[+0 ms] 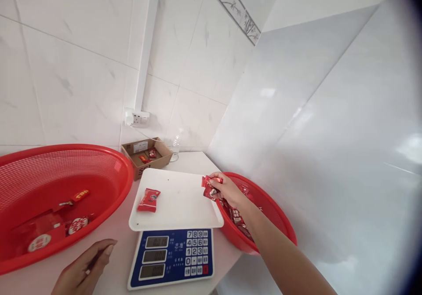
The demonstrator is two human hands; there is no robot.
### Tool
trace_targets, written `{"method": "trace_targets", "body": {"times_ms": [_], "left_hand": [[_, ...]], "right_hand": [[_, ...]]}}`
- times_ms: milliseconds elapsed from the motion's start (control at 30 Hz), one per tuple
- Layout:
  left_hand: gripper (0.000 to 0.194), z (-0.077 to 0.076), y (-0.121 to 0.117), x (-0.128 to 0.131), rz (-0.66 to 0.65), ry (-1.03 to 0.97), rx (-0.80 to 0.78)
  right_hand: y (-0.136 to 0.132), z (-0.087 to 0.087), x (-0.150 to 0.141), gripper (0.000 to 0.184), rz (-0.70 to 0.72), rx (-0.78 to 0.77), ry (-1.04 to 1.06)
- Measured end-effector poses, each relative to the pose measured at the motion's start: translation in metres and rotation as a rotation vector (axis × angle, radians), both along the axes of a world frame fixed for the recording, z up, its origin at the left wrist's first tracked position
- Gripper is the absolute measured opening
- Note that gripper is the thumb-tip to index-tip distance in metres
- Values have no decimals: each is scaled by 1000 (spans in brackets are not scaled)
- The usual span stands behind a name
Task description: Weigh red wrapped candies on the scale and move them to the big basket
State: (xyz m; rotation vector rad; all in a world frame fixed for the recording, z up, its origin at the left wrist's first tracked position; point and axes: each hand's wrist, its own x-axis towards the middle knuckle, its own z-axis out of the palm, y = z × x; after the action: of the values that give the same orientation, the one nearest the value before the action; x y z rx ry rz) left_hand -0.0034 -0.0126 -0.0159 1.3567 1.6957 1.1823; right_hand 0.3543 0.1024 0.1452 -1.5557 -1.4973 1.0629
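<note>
Packets (pixel 210 188), red and wrapped, at least two, were held in the right hand (pixel 221 189), pinched between thumb and fingers. They were located above the right edge of the white pan (pixel 180 205), next to the right basket (pixel 291 229). Whether they touched the pan could not be told.

A single packet (pixel 149 200) lay on the left part of the pan, apart from the hand. The left hand (pixel 94 260) was near the scale (pixel 176 264), left of its blue panel, loosely curled, thumb close to the fingers; nothing was seen in its grasp.

The scale stood on the white worktop (pixel 114 225). Its three displays faced the person; the digits were too faint to read surely.

The right basket, red, held many packets, partly covered by the right forearm. The left basket (pixel 127 174), also red, had mesh walls and contained a few red packages, two with round white labels. Behind the pan sat a carton (pixel 154 165) with small red packets inside. A clear bottle (pixel 176 143) stood just beside it, below a wall socket (pixel 137 118).
</note>
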Motion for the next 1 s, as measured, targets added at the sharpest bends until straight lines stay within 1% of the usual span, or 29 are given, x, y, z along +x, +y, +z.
{"method": "trace_targets", "body": {"times_ms": [133, 233, 300, 467, 567, 767, 833, 900, 1000], "left_hand": [[46, 11, -2, 3, -24, -31, -39], [45, 17, -3, 5, -51, -25, -20], [44, 19, -4, 6, -62, -23, -16], [43, 23, -7, 8, -86, -49, -56], [46, 22, -8, 8, -86, -52, -64], [45, 20, -8, 8, -97, -72, -49], [43, 20, -8, 8, -111, -79, -40], [42, 21, -8, 9, -112, -80, -31], [43, 23, -9, 9, -102, -57, -6]], "right_hand": [[6, -7, -38, 21, 153, -31, -24], [11, -13, -56, 19, 206, 34, -111], [12, -16, -64, 20, 228, 92, -168], [11, -24, -75, 29, 285, 227, -314], [9, -24, -76, 31, 307, 255, -405], [6, -24, -82, 31, 319, 302, -475], [1, -23, -89, 36, 348, 316, -528], [-5, -22, -98, 47, 427, 308, -593], [-15, -19, -114, 62, 620, 254, -682]]}}
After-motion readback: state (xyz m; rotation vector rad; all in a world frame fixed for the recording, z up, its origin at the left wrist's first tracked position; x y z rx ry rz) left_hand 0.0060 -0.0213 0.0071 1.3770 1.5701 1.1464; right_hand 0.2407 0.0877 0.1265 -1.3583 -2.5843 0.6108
